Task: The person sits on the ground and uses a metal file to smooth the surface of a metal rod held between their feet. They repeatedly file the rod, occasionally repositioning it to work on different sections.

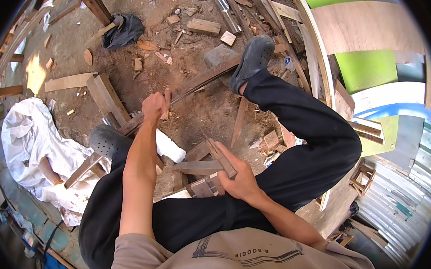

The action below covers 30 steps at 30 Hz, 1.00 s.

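Observation:
A long, narrow wooden plank (192, 84) runs slantwise across the ground in front of me, between my two feet. My left hand (156, 105) is closed on its near left part, with one digit sticking up along the wood. The plank's far right end passes by my right shoe (253, 60). Above my lap, my right hand (239, 178) is wrapped round a short, flat wooden piece (221, 158). A thin line shows near that piece's far end; I cannot tell whether it belongs to it. Wood offcuts (196, 167) lie just left of my right hand.
A white sheet (33, 140) lies at the left, near my left shoe (108, 141). Far left, a hammer (105, 30) rests by a black plastic bag (127, 30). Long boards (313, 44) line the right side, before green and wooden panels (367, 26). Scraps litter the dirt.

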{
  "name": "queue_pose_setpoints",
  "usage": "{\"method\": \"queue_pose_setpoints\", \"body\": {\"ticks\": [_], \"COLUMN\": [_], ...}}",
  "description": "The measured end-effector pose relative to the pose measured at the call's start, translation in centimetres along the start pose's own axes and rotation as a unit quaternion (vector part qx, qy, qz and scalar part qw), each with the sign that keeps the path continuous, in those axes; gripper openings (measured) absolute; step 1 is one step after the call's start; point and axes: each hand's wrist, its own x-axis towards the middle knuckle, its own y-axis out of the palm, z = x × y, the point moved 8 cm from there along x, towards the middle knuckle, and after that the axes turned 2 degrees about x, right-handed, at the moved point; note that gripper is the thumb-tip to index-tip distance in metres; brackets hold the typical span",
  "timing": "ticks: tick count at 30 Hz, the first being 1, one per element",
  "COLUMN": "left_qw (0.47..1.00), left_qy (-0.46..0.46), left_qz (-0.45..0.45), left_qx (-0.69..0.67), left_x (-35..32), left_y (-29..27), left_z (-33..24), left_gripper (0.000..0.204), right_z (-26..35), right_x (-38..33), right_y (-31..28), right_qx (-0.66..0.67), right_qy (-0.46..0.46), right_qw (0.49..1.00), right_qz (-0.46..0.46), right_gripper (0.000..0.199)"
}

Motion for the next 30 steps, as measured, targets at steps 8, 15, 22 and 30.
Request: {"method": "queue_pose_setpoints", "body": {"ticks": [8,15,22,30], "left_qw": [1.000,0.999,1.000,1.000], "left_qy": [-0.004,-0.004,-0.006,-0.010], "left_qz": [0.011,0.004,-0.003,-0.005], "left_qx": [-0.021,-0.032,-0.005,-0.025], "left_x": [0.1,-0.6,-0.1,-0.3], "left_y": [0.9,0.6,-0.3,1.2], "left_z": [0.4,-0.3,0.2,0.6], "left_gripper": [0.078,0.079,0.075,0.073], "right_z": [-2.5,-1.7,0.0,-2.5], "right_x": [7.4,6.6,1.1,7.9], "right_y": [3.8,2.8,0.7,4.5], "right_qx": [-0.004,-0.041,-0.029,0.005], "right_qy": [0.190,0.115,0.000,0.146], "right_qw": [0.979,0.992,1.000,0.989], "right_qz": [0.071,0.038,-0.004,0.034], "right_gripper": [0.065,0.064,0.063,0.064]}}
